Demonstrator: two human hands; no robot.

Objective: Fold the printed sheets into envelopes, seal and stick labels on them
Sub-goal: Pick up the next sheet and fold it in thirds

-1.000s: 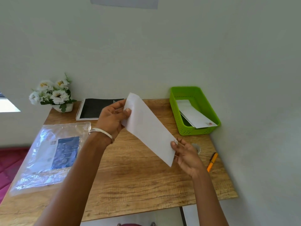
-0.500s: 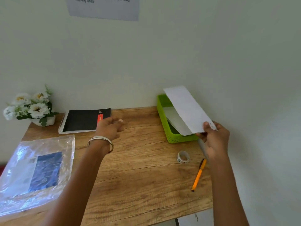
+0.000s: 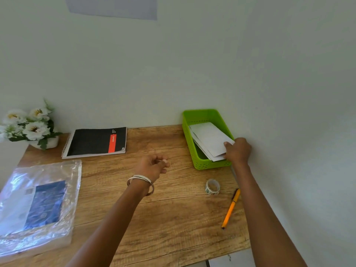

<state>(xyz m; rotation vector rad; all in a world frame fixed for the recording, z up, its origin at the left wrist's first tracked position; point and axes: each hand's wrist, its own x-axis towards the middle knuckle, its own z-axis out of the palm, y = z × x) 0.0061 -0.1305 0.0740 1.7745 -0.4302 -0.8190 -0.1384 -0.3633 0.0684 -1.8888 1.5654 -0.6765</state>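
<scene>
A white envelope (image 3: 209, 138) lies slanted in the green basket (image 3: 204, 114) at the desk's back right, on top of other envelopes. My right hand (image 3: 238, 150) rests at the basket's near right corner with thumb and fingers still pinching the envelope's near end. My left hand (image 3: 153, 165) hovers over the middle of the wooden desk (image 3: 163, 218), fingers loosely curled and holding nothing. A roll of tape (image 3: 212, 186) and an orange pen (image 3: 231, 208) lie in front of the basket. A clear plastic pack of sheets (image 3: 38, 205) lies at the left.
A black spiral notebook (image 3: 96, 142) lies at the back of the desk. A pot of white flowers (image 3: 28, 125) stands in the back left corner. The wall runs close along the desk's back and right side. A paper notice (image 3: 113, 6) hangs on the wall above.
My left hand let go of the envelope and drew back over the desk. My right hand carried the envelope right and lowered it into the green basket.
</scene>
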